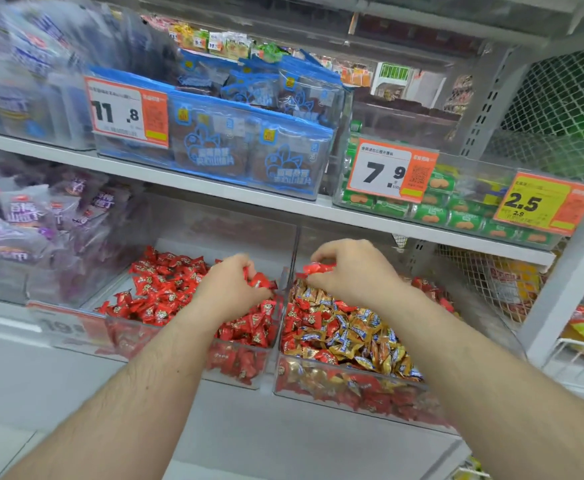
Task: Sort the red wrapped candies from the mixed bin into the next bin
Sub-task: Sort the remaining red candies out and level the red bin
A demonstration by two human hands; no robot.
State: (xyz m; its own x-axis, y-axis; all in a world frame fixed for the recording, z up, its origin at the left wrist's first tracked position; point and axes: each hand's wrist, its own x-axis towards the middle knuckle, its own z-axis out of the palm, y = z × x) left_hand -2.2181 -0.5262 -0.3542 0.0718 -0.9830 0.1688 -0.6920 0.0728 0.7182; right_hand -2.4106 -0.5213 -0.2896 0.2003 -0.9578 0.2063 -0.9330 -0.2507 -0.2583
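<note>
My right hand (347, 271) pinches a red wrapped candy (318, 267) between curled fingers, above the far end of the mixed bin (349, 393). The candy's long axis lies roughly level, running left to right, one twisted end pointing toward the divider (288, 271). My left hand (233, 287) is curled round several red candies (257, 280) over the next bin (231, 375), just left of the divider; which way these point I cannot tell.

The mixed bin holds gold and blue wrappers with red ones scattered through. The next bin holds only red. Both are clear plastic and stand side by side, touching, on a white shelf (283, 445).

Above them sit blue packets (249, 150) and green packets (456, 209) behind price tags (391, 171). Purple bags (41, 213) stand to the left, wire mesh (560, 109) to the right.
</note>
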